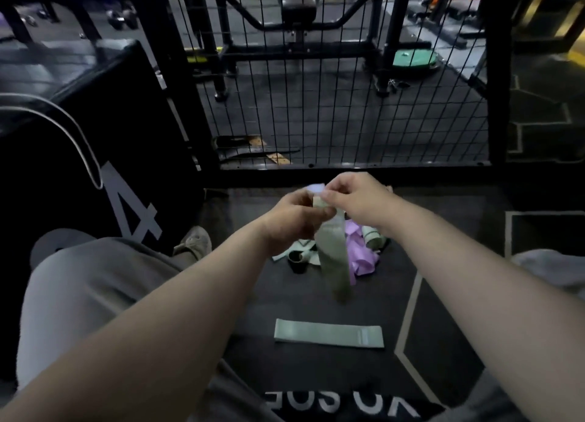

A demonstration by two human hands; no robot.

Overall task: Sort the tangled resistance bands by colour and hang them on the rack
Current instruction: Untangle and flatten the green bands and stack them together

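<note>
Both hands are raised above the dark gym floor. My left hand [296, 214] and my right hand [357, 200] together pinch the top of a grey-green resistance band [334, 257] that hangs down between them, blurred at its lower end. A small pale purple bit [316, 188] shows at the fingertips. Below on the floor lies a tangled pile with a purple band [364, 253] and pale green bands [372, 236]. A flat pale green band [329, 333] lies alone, nearer to me. No hanging rack with bands is visible.
A black wire mesh fence [332, 104] stands just beyond the pile, with gym machines behind it. A black padded box marked 4 [104, 155] is on the left. My knee [82, 282] and shoe [194, 242] are at lower left. A small dark cup-like thing [297, 260] sits by the pile.
</note>
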